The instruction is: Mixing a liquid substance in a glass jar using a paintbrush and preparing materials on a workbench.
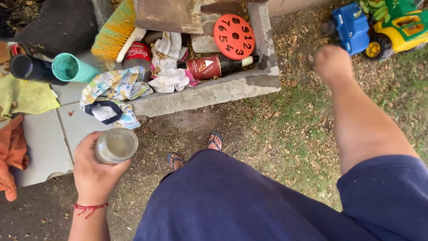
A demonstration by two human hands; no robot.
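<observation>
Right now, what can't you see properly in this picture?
- Right hand, head view: blurred, so its fingers can't be told apart.
- Toy truck: cut off by the top edge.
- Glass jar in the left hand: its contents can't be made out.
- Dark bottle: partly hidden by the orange disc.

The left hand [94, 172] grips a clear jar [116, 145]; the right hand [332, 64] hangs empty over grass [285, 134].

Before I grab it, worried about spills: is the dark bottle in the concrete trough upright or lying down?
Lying down: the bottle rests on its side in the trough, neck pointing right.
</observation>
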